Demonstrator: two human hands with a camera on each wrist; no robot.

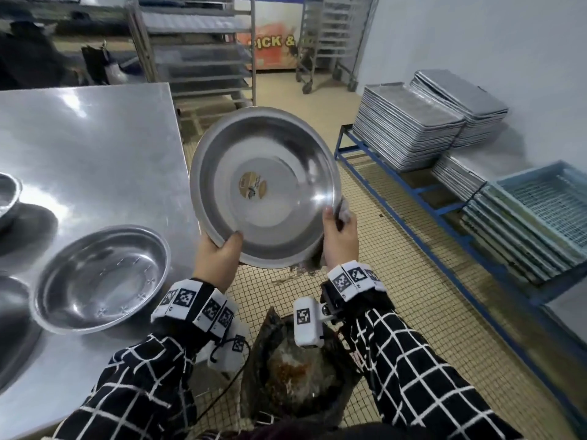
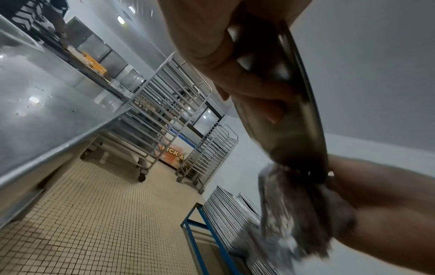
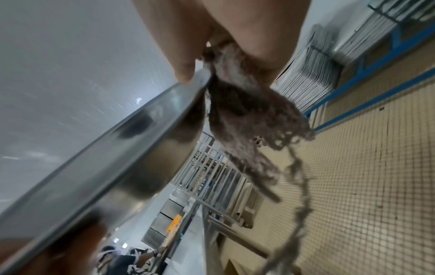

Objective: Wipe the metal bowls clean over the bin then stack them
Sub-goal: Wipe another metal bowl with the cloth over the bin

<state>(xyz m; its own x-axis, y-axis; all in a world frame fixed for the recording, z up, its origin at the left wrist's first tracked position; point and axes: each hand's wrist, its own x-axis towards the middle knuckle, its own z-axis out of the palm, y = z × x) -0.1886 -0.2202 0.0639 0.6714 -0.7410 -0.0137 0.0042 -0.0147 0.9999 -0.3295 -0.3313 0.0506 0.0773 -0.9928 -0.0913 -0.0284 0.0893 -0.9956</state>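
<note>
**Bowl held tilted above the bin, both hands on its rim**

Head view: the large metal bowl is held up, tilted toward the camera, above the dark-lined bin on the tiled floor. A round label sits at its centre; its print is too small to read. The left hand grips the near-left rim, thumb inside. The right hand clamps the near-right rim together with a grey cloth. On the steel table to the left lie three more bowls, one whole and two cut by the frame edge. Two stacks of baking trays rest on a blue rack at right. Two wheeled racks stand far off, beside a sign reading "PICK &".

Left wrist view: fingers curl under the bowl's outside.

Right wrist view: thumb presses the rim; the frayed cloth hangs behind it.
</note>
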